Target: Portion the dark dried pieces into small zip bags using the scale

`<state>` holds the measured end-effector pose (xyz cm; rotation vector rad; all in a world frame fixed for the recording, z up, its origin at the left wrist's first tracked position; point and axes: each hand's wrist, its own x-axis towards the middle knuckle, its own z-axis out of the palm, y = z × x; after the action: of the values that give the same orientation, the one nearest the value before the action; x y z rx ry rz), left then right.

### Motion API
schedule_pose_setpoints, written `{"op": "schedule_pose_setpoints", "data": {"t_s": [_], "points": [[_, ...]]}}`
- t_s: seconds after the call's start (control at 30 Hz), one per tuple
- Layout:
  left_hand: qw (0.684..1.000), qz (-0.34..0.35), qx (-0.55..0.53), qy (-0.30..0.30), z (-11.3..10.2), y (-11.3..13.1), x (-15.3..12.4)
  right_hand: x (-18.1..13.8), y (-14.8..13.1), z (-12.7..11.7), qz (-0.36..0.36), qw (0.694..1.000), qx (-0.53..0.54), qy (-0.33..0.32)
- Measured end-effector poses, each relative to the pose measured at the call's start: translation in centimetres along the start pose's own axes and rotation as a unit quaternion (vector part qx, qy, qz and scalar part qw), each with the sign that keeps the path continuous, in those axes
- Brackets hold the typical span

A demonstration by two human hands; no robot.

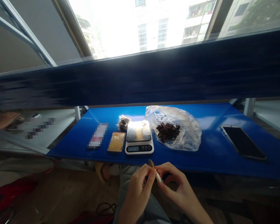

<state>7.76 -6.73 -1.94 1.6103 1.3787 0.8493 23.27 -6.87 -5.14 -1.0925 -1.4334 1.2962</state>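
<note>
Close together in front of the table edge, my left hand (138, 186) and my right hand (179, 184) pinch a small brown and whitish piece (158, 176) between thumbs and fingers. Its exact kind is too small to make out. Just beyond them a white kitchen scale (128, 144) stands on the blue table. A small pale yellowish round thing (138, 133) sits on its metal plate. Right of the scale, dark dried plant bits (168, 132) lie in a clear plastic bag (189, 137). To the left are a small bag of yellowish stuff (116, 142) and a small clear bag with dark contents (123, 122).
A phone (244, 141) lies at the right of the blue table (212, 124). A blurred-out card (98, 136) is at its left. A dark blue shelf edge (140, 79) runs low across the back. Another person's hand (8, 119) is at a light table, far left.
</note>
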Motion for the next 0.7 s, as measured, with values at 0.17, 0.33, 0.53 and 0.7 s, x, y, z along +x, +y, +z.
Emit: {"op": "schedule_pose_setpoints", "data": {"t_s": [0.17, 0.33, 0.53, 0.7], "points": [[1.000, -0.004, -0.005, -0.018, -0.4, -0.2, 0.0, 0.2, -0.2, -0.2, -0.015, 1.000, -0.027, -0.006], [0.999, -0.007, 0.007, -0.036, -0.7, 0.0, 0.1, 0.2, -0.5, -0.1, -0.023, 0.999, -0.039, -0.003], [0.998, 0.003, 0.039, -0.048, -1.0, 0.4, -0.2, -0.1, -0.4, -0.1, -0.053, 0.997, -0.046, -0.010], [0.997, 0.014, 0.063, -0.049, -1.2, 0.5, -0.6, -0.1, -0.2, -0.3, -0.058, 0.996, -0.056, -0.033]]}}
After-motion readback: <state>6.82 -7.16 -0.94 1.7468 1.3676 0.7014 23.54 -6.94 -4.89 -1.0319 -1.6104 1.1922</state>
